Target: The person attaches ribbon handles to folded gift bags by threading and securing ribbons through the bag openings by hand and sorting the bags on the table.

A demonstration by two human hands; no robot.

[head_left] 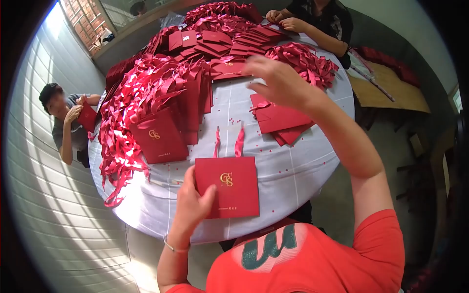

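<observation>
My left hand grips the left edge of a flat red paper bag with a gold logo, thumb on its front. Two short pink ribbon ends stick out from its top edge. My right hand is raised over the table, thumb apart from the fingers and nothing visible in it; its fingertips are blurred. Just beyond them lies another red bag with a gold logo. Below my right forearm rests a small stack of red bags, partly hidden by the arm.
Many red bags with ribbon handles are piled at the left of the round table. More bags and a ribbon heap lie farther back. One person sits at the left holding a bag; another sits at the back right.
</observation>
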